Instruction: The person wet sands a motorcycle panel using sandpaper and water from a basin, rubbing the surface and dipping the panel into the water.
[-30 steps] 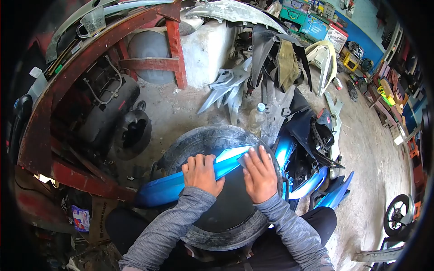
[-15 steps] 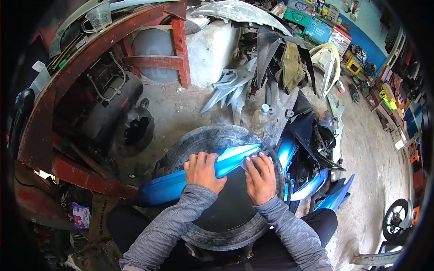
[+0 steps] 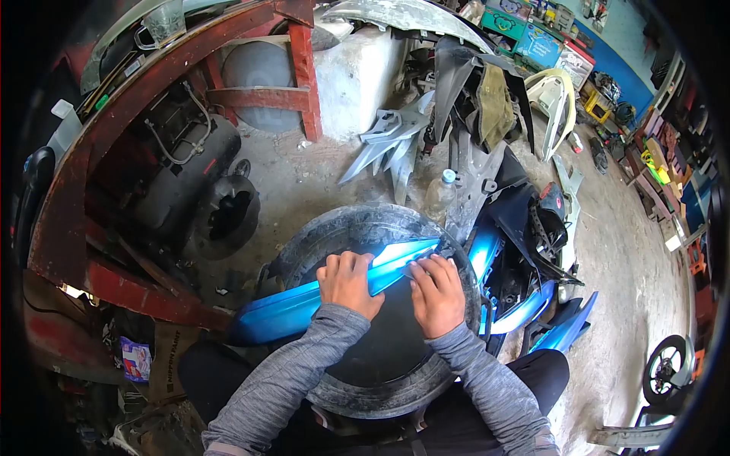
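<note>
A long blue motorcycle body panel [image 3: 293,308] lies slantwise over a round black tub [image 3: 414,395] that has dark liquid in it. My left hand [image 3: 348,285] is closed over the middle of the panel, thumb on the near edge. At the panel's narrow right end, my right hand [image 3: 439,296] presses curled fingers against the near edge. A small greyish bit shows by those fingertips, too covered to name.
A clear bottle with a blue cap [image 3: 440,190] stands behind the tub. More motorcycle panels [image 3: 513,304] are heaped at the right. A red wooden frame [image 3: 137,300] borders the left, near a dark tank [image 3: 194,178]. A wheel [image 3: 664,368] sits at far right.
My left hand has shifted slightly right along the panel. The right hand's fingers are a little more curled at the panel's edge. The view has tilted slightly.
</note>
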The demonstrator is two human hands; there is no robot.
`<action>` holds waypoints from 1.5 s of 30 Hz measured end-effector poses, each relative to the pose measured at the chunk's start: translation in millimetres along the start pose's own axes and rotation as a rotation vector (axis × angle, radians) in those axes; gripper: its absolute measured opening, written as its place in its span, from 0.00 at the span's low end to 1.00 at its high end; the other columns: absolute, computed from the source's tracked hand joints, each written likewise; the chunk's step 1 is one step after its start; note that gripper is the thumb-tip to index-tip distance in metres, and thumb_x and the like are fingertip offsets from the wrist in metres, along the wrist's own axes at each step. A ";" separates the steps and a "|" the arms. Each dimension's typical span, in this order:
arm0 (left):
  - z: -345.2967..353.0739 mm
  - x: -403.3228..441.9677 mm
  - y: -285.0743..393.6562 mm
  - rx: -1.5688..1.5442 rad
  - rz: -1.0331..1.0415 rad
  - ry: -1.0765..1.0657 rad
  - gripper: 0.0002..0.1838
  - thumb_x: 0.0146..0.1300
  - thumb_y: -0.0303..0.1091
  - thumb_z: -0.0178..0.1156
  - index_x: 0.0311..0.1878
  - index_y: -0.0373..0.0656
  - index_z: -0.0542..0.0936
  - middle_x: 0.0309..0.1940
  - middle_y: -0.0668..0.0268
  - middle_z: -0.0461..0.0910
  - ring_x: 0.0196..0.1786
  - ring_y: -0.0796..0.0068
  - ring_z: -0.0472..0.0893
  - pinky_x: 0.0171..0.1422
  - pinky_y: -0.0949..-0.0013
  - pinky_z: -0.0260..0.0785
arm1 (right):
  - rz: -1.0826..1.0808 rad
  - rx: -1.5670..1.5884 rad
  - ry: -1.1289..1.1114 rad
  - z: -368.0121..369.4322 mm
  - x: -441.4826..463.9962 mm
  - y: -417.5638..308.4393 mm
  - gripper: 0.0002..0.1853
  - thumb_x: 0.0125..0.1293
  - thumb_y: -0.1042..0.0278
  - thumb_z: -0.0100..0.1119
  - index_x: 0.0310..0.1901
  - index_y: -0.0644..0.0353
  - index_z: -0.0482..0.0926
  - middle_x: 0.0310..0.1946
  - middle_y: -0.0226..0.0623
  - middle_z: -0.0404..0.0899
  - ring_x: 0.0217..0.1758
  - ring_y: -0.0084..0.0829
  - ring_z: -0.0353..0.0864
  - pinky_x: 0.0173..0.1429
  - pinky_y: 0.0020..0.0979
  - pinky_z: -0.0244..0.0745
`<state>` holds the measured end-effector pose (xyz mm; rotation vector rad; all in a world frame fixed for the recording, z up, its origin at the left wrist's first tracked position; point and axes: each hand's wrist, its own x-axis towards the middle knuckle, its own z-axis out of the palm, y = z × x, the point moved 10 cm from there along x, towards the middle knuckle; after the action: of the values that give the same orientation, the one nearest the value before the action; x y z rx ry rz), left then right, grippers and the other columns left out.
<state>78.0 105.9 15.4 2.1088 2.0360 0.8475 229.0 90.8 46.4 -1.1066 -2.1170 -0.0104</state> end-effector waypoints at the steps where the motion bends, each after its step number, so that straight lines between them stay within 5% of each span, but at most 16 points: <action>1: 2.3 0.7 -0.4 -0.002 0.000 -0.012 0.32 0.41 0.35 0.75 0.56 0.49 0.80 0.47 0.66 0.76 0.55 0.60 0.73 0.59 0.55 0.62 | -0.002 0.000 -0.018 1.4 -0.3 -0.8 0.19 0.60 0.75 0.63 0.54 0.62 0.82 0.53 0.45 0.79 0.62 0.51 0.75 0.72 0.55 0.66; 6: 17.0 5.2 -11.8 -0.035 -0.034 -0.114 0.39 0.39 0.31 0.75 0.62 0.48 0.79 0.50 0.65 0.75 0.58 0.59 0.71 0.62 0.55 0.61 | -0.084 0.100 -0.119 22.2 -18.7 -31.4 0.21 0.59 0.74 0.64 0.56 0.60 0.82 0.56 0.45 0.78 0.65 0.50 0.75 0.73 0.54 0.66; 11: 17.0 5.9 -1.5 -0.038 0.039 -0.167 0.44 0.39 0.29 0.74 0.67 0.47 0.76 0.55 0.63 0.73 0.61 0.58 0.69 0.65 0.53 0.61 | 0.056 -0.029 -0.039 8.3 -3.4 8.5 0.19 0.62 0.74 0.62 0.56 0.62 0.82 0.54 0.47 0.79 0.65 0.52 0.75 0.72 0.54 0.66; 16: 24.2 8.7 -6.4 -0.092 0.047 -0.150 0.44 0.39 0.29 0.75 0.68 0.46 0.76 0.55 0.62 0.74 0.61 0.57 0.70 0.66 0.54 0.61 | -0.044 0.078 -0.096 22.8 -14.6 -15.5 0.19 0.62 0.74 0.63 0.56 0.63 0.82 0.54 0.48 0.79 0.65 0.53 0.74 0.73 0.52 0.67; 22: 45.5 18.6 1.4 -0.129 0.083 -0.089 0.42 0.42 0.34 0.77 0.66 0.47 0.77 0.56 0.63 0.78 0.61 0.58 0.73 0.65 0.54 0.64 | 0.114 -0.060 -0.030 21.1 -5.5 39.0 0.19 0.62 0.72 0.62 0.56 0.63 0.81 0.55 0.46 0.79 0.63 0.50 0.75 0.71 0.50 0.68; 29: 106.0 26.3 19.6 -0.004 0.159 -0.298 0.36 0.50 0.41 0.75 0.64 0.47 0.76 0.58 0.63 0.79 0.62 0.58 0.74 0.66 0.53 0.67 | 0.187 -0.108 -0.102 53.1 -33.0 78.8 0.20 0.61 0.72 0.64 0.56 0.59 0.81 0.54 0.43 0.79 0.63 0.47 0.76 0.70 0.50 0.69; 41: 108.8 33.0 29.7 0.027 0.250 -0.408 0.39 0.51 0.43 0.74 0.68 0.46 0.73 0.61 0.61 0.79 0.63 0.55 0.75 0.67 0.53 0.67 | 0.090 -0.185 0.021 31.9 -22.7 95.7 0.19 0.49 0.80 0.64 0.46 0.59 0.83 0.47 0.39 0.82 0.54 0.44 0.81 0.58 0.41 0.77; 45: 83.0 24.7 -14.1 0.129 0.014 -0.637 0.46 0.45 0.49 0.73 0.71 0.49 0.71 0.61 0.54 0.77 0.67 0.53 0.74 0.74 0.50 0.63 | 0.135 -0.188 0.025 32.7 -22.8 114.1 0.19 0.50 0.80 0.63 0.47 0.59 0.83 0.49 0.39 0.81 0.56 0.44 0.80 0.61 0.42 0.76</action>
<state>101.1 156.3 -52.6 2.0857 1.7567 0.0133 298.8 157.0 -26.8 -1.3504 -2.0474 -0.1612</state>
